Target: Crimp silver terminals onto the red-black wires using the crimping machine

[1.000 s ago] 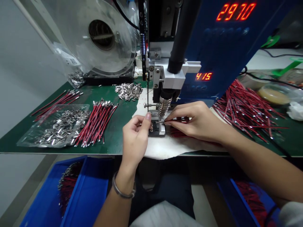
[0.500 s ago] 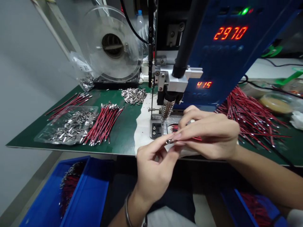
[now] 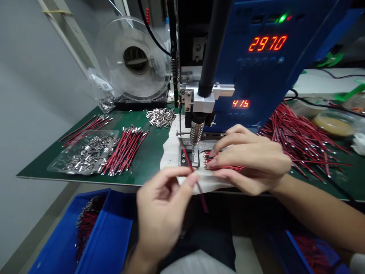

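Head view: we look down over a green bench (image 3: 148,152) at a blue machine (image 3: 256,76).
Left hand (image 3: 162,213): low in front of the bench edge, thumb and forefinger pinched together on a single red wire (image 3: 203,199).
Single red wire: it slants from the pinch up toward the metal fixture (image 3: 188,156) and down past the bench edge; it looks blurred.
Right hand (image 3: 253,160): we see the fingers lying close together over a short wire bundle (image 3: 224,166), thumb under it, so the bundle is clamped.
Short wire bundle: on the white cloth (image 3: 171,160), just right of the fixture.
In the way: the right hand covers most of the bundle; the machine's nozzle (image 3: 196,131) hangs over the fixture.
Left of the cloth: a loose pile of metal terminals (image 3: 160,116), a red wire batch (image 3: 125,150), a clear bag of terminals (image 3: 85,152), a clear reel (image 3: 134,61).
Right: a big heap of red wires (image 3: 299,137).
Below: a blue bin (image 3: 108,236) with wires inside.
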Tool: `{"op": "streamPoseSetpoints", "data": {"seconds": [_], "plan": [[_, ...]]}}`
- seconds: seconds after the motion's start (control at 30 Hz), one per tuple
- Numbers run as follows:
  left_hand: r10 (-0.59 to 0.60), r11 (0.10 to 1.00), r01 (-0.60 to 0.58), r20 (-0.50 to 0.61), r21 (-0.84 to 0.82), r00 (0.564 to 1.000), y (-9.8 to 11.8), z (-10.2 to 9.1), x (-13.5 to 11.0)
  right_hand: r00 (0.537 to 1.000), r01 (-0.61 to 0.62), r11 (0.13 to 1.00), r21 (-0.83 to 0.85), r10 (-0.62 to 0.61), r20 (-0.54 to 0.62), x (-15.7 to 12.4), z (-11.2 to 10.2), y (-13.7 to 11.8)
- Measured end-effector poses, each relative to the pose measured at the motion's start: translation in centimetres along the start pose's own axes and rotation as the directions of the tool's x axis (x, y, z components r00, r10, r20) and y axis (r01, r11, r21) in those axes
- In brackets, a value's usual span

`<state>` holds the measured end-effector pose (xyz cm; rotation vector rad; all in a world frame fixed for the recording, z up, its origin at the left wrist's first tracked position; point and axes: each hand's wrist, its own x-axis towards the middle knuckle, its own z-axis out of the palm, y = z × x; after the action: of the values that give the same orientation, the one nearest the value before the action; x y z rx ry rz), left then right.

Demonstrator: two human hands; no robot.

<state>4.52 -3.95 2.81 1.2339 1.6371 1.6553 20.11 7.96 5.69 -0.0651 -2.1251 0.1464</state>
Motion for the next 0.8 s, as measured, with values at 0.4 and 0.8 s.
{"op": "streamPoseSetpoints", "data": {"seconds": [0.4,0.8], "plan": [[0.208,0.374,-0.111,0.034,0.921,0.978,-4.5,-7.5,11.0,0.929,-0.021,0.966,-0.256,0.113,0.353,-0.6,-1.7,3.3],[0.097,0.288,0.069,-0.1,0.955,0.99,-2.3,-14.0,12.0,0.744,-0.104,0.915,-0.391,0.332,0.58,-0.7,-2.5,4.2]]}}
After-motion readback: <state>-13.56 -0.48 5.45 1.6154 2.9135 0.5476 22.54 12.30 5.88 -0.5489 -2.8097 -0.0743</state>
